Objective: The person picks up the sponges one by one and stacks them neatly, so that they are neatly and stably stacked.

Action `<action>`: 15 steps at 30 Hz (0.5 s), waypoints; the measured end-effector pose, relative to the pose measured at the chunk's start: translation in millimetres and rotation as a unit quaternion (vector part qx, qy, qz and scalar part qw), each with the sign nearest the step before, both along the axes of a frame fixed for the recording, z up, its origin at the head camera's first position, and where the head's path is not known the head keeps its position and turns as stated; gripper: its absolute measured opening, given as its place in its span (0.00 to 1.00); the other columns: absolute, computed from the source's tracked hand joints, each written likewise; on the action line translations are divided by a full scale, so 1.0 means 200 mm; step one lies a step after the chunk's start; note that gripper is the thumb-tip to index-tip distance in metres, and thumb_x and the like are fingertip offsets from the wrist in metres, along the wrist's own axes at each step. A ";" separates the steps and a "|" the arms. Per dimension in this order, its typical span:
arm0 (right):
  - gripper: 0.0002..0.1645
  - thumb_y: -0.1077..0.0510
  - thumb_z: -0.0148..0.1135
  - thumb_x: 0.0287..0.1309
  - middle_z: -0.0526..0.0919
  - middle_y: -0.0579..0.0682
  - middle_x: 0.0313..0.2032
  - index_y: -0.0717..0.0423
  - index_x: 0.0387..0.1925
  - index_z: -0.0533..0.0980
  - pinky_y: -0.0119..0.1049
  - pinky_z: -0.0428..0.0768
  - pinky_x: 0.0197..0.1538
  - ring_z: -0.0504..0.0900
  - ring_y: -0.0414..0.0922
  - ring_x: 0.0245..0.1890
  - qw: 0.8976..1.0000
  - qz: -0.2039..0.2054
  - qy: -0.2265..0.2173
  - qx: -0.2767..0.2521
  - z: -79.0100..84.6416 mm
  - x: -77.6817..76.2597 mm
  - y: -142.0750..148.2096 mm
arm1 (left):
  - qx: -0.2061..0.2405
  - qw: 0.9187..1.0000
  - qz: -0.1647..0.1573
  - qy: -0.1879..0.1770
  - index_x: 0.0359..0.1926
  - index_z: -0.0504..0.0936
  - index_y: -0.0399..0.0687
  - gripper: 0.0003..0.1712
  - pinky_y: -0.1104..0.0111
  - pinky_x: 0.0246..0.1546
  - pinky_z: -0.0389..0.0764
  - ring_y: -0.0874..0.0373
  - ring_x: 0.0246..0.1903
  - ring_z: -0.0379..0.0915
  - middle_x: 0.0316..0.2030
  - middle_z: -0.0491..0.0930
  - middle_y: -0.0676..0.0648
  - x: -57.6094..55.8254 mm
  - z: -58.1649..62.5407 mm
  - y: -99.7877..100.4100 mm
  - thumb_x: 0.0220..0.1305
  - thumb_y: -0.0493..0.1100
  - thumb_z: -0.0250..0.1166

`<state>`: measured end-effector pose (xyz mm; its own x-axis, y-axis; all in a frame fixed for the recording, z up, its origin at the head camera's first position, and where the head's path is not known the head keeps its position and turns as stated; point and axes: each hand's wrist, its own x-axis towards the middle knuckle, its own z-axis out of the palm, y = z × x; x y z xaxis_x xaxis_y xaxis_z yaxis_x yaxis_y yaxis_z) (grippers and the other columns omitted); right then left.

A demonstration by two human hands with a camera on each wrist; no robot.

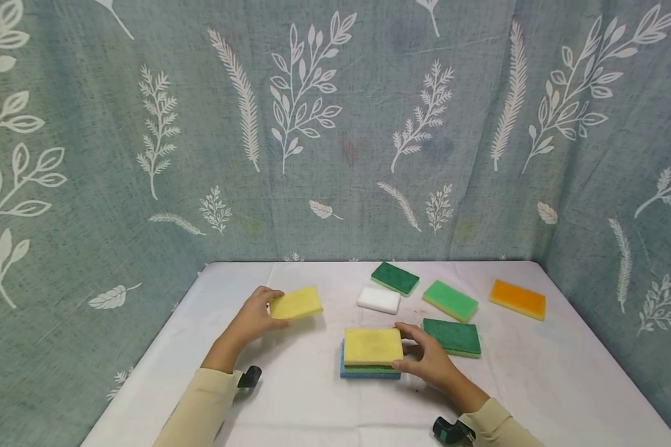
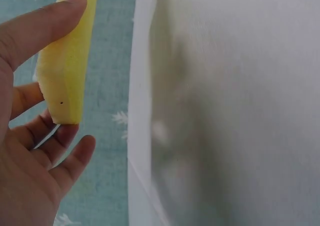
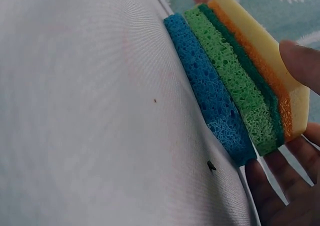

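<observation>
In the head view my left hand pinches a thin yellow sponge by its left end, thumb on one edge and fingers on the other. That sponge hangs above the table, its shadow below. My right hand holds the right end of a sponge stack, thumb and fingers at opposite corners of the top yellow sponge. The right wrist view shows the layers: a blue sponge at the bottom, a green sponge with a dark green pad, then an orange layer under the yellow.
Beside the right hand lies a dark green sponge. Behind are a light green sponge, a white sponge and another dark green sponge. An orange sponge lies at the right. A patterned curtain borders the white table.
</observation>
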<state>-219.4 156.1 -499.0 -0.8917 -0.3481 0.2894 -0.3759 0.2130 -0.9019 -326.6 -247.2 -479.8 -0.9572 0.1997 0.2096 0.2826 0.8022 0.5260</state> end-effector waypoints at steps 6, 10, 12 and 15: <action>0.46 0.61 0.75 0.49 0.72 0.64 0.58 0.66 0.68 0.63 0.57 0.75 0.54 0.74 0.62 0.54 1.000 -0.004 -0.001 0.000 0.00 0.00 0.00 | -0.006 1.000 -0.015 0.003 0.60 0.76 0.42 0.46 0.56 0.46 0.74 0.52 0.44 0.69 0.51 0.71 0.47 0.03 0.04 0.07 0.40 0.54 0.82; 0.47 0.60 0.76 0.49 0.72 0.63 0.58 0.65 0.68 0.63 0.55 0.76 0.54 0.75 0.62 0.54 1.000 -0.006 -0.005 0.001 0.00 0.00 0.00 | -0.010 1.000 -0.022 0.009 0.61 0.76 0.42 0.46 0.56 0.46 0.74 0.52 0.44 0.69 0.51 0.71 0.48 0.05 0.06 0.10 0.40 0.54 0.82; 0.47 0.59 0.76 0.49 0.73 0.63 0.57 0.65 0.68 0.63 0.55 0.76 0.54 0.75 0.61 0.54 1.000 -0.006 -0.006 0.000 0.00 0.00 0.00 | -0.010 1.000 -0.026 0.012 0.61 0.76 0.42 0.46 0.55 0.47 0.74 0.52 0.45 0.69 0.50 0.71 0.48 0.06 0.08 0.11 0.40 0.54 0.82; 0.46 0.60 0.76 0.49 0.73 0.63 0.57 0.65 0.68 0.63 0.55 0.76 0.54 0.76 0.61 0.53 1.000 -0.003 -0.005 -0.004 -0.01 0.00 0.00 | -0.010 0.999 -0.033 0.018 0.61 0.76 0.42 0.46 0.55 0.49 0.74 0.52 0.46 0.70 0.50 0.72 0.48 0.09 0.10 0.13 0.40 0.54 0.82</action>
